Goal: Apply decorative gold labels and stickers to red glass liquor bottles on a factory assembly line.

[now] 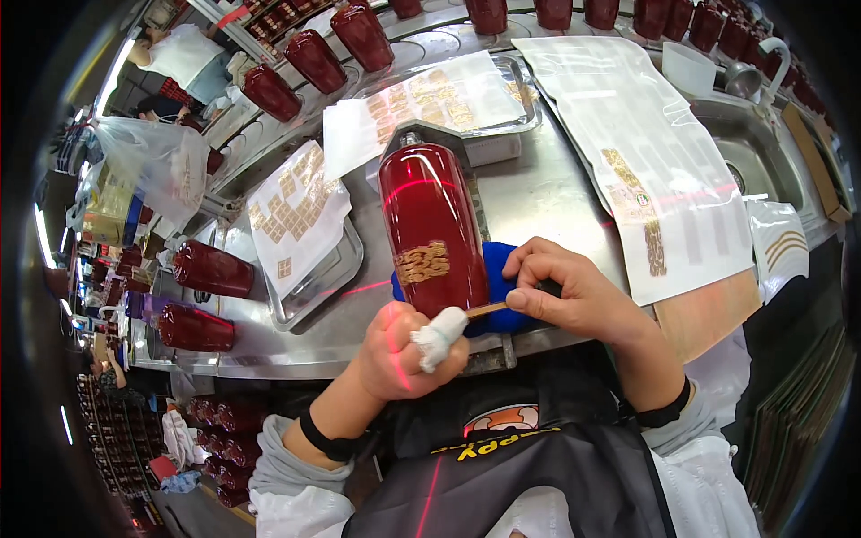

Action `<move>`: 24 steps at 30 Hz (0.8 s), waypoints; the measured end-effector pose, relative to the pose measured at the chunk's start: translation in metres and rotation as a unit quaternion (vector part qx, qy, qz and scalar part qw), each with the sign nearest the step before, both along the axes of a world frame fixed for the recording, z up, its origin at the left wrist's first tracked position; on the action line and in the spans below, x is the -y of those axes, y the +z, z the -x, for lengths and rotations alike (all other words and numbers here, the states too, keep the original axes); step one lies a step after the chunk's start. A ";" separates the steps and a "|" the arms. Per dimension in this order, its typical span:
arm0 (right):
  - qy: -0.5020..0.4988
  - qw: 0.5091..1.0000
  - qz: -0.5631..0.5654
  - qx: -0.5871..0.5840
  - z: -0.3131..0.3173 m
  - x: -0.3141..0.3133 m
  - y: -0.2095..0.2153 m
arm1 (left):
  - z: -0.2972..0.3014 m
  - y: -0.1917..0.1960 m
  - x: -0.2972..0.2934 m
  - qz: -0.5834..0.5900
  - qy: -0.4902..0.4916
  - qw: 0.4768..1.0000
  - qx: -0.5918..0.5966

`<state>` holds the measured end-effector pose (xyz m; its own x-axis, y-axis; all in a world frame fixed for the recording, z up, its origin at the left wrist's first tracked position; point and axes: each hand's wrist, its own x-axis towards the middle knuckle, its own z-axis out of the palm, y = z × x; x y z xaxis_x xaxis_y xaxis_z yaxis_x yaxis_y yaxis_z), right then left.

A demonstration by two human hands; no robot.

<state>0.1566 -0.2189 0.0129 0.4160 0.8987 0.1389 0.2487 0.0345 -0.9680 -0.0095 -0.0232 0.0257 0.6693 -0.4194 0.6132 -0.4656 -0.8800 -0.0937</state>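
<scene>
head view: right hand (574, 294) pinches a thin tan strip (487, 310) near a big shiny red bottle (428, 206); left hand (393, 351) is curled, can't tell if it grips.

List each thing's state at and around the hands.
Nearest red bottle: neck pointing away, gold decal on its side.
Tan strip: between the two hands.
Left hand: curled, white wrap on it.
Right hand: thumb at the strip's end.
Long white sheet: some gold decals on it.

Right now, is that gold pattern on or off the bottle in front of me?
On: the gold pattern lies low on the red bottle.
</scene>
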 end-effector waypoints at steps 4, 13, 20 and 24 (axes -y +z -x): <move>0.003 1.000 0.009 0.015 0.000 -0.002 0.000 | 0.003 0.001 0.004 -0.005 0.036 0.999 -0.001; -0.010 0.999 0.002 0.030 0.002 -0.003 0.000 | -0.003 -0.001 0.000 0.003 -0.035 0.999 0.032; -0.018 1.000 0.002 0.022 0.004 -0.005 -0.001 | -0.001 0.000 0.008 0.000 0.033 0.999 -0.021; -0.019 0.999 -0.005 0.042 0.005 -0.005 0.001 | -0.012 -0.003 0.005 0.000 -0.038 0.997 0.068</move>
